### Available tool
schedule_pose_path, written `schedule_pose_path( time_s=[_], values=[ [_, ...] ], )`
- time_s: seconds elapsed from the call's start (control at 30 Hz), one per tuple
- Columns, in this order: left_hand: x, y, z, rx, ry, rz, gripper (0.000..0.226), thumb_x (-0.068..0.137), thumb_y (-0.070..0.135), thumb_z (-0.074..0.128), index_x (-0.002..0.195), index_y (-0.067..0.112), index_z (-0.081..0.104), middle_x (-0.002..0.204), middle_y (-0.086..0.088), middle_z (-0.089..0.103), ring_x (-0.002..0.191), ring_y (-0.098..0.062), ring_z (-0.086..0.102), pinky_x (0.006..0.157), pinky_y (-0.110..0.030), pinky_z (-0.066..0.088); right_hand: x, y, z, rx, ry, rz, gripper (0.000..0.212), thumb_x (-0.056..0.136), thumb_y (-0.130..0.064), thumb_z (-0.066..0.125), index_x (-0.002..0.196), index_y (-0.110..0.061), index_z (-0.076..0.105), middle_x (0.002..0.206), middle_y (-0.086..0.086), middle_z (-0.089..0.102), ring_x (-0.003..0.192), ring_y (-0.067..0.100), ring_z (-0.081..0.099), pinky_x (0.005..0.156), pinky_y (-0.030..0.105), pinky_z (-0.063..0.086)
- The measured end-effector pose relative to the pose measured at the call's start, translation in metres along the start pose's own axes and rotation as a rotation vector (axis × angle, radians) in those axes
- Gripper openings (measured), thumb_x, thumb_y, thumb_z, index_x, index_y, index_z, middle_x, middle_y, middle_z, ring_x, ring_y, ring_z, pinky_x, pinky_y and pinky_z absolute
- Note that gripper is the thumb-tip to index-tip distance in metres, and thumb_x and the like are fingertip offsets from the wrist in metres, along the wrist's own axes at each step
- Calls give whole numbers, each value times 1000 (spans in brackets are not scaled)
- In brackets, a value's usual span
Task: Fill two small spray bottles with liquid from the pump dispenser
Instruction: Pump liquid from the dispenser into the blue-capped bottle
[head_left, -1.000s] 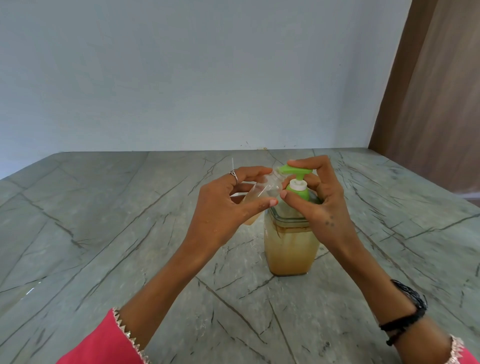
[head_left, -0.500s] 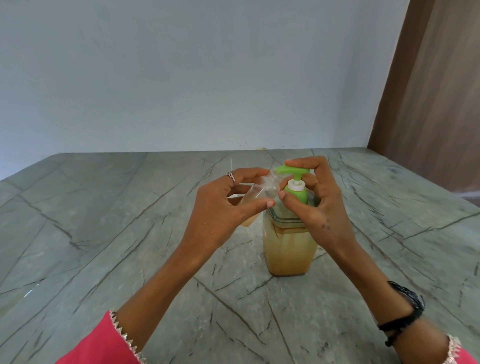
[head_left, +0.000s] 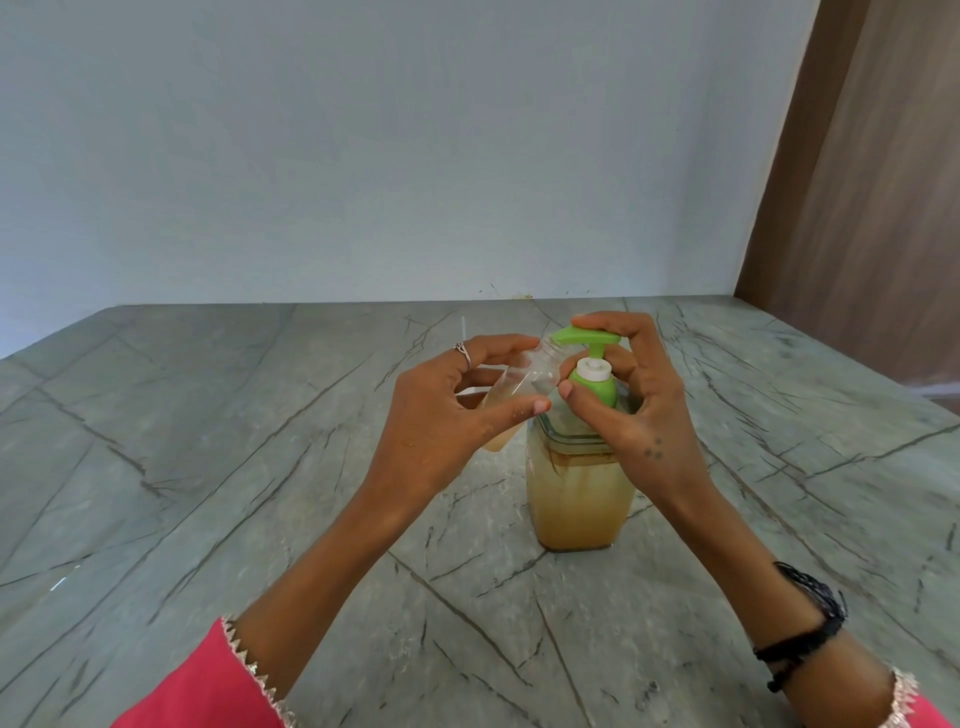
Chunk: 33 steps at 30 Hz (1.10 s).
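One clear square pump dispenser with a green pump head (head_left: 581, 493) and one small clear plastic spray bottle (head_left: 524, 384) are counted. Two hands are seen, the left hand (head_left: 441, 415) and the right hand (head_left: 641, 410).

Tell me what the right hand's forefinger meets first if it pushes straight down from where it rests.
The right hand has its forefinger lying on the green plastic pump head of the clear square dispenser of amber liquid. Straight down, it meets that pump head at once; they already look in contact.
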<state>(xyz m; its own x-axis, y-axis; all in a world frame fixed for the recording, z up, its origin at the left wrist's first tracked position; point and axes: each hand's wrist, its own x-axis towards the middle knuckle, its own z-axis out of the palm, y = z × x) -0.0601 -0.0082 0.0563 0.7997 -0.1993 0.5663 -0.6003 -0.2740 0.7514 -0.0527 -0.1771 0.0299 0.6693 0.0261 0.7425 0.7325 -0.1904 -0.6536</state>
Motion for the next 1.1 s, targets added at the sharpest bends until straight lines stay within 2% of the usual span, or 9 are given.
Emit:
schedule_pose_path(
  time_s=[0.2, 0.3, 0.47, 0.6, 0.7, 0.83, 0.93, 1.0, 1.1],
  values=[
    [-1, 1, 0, -13, 3, 2, 40, 59, 40, 71, 96, 48, 57, 92, 28, 61, 89, 13, 60, 68, -3, 46, 0, 0, 0, -36, -1, -2, 36, 80, -9, 63, 113, -17, 50, 95, -28, 64, 88, 0, 65, 78, 20, 55],
    [-1, 1, 1, -13, -1, 4, 40, 61, 39, 72, 97, 46, 58, 94, 26, 62, 91, 10, 61, 68, -4, 46, 0, 0, 0, -34, 6, 4, 36, 80, -9, 63, 113, -16, 50, 96, -29, 63, 88, 0, 65, 78, 21, 55],
    [-1, -2, 1, -10, -8, 4, 41, 61, 39, 72, 100, 43, 59, 97, 22, 64, 94, 5, 62, 73, -7, 49, 0, 3, -1, -49, -6, -6, 37, 80, -8, 61, 112, 8, 52, 100, -39, 57, 90, -8, 61, 78, 18, 54],
    [-2, -4, 2, -4, -8, 4, 41, 65, 31, 76, 102, 40, 60, 99, 20, 65, 94, 3, 63, 76, -11, 51, 0, 3, -1, -67, -7, -4, 34, 80, -8, 61, 109, 9, 54, 100, -41, 56, 91, -11, 59, 77, 15, 53],
    [-2, -2, 2, -22, 11, 5, 42, 61, 37, 73, 101, 41, 60, 99, 18, 66, 92, 4, 64, 74, -10, 51, -1, 1, -1, -64, -7, 7, 35, 80, -8, 61, 112, 5, 53, 99, -38, 59, 89, -8, 61, 78, 15, 52],
    [-1, 0, 1, -14, 30, 10, 40, 60, 40, 71, 97, 47, 57, 96, 25, 62, 92, 10, 61, 70, -6, 48, 0, -1, 0, -92, -11, -9, 34, 80, -8, 60, 107, 11, 56, 101, -46, 53, 93, -16, 56, 80, 10, 49],
    [-1, -2, 3, -9, 45, 16, 40, 67, 32, 75, 101, 45, 58, 99, 20, 64, 95, 4, 63, 75, -10, 51, -1, -2, 0, -105, -2, -14, 34, 80, -9, 60, 107, 11, 56, 101, -47, 52, 94, -17, 55, 80, 10, 48],
    [-1, -2, 4, 15, 55, 35, 41, 71, 27, 75, 101, 47, 56, 100, 21, 63, 96, 5, 62, 78, -9, 50, -1, -2, 1, -109, 16, 2, 35, 80, -11, 62, 109, 8, 56, 100, -44, 54, 92, -13, 58, 80, 13, 50],
    [-1, -2, 3, 44, 56, 55, 43, 73, 25, 73, 99, 51, 51, 99, 27, 59, 93, 12, 59, 77, -4, 46, 0, -4, 1, -85, 42, 49, 34, 79, -15, 65, 112, -11, 56, 95, -26, 64, 86, 8, 65, 81, 30, 56]
  ],
)
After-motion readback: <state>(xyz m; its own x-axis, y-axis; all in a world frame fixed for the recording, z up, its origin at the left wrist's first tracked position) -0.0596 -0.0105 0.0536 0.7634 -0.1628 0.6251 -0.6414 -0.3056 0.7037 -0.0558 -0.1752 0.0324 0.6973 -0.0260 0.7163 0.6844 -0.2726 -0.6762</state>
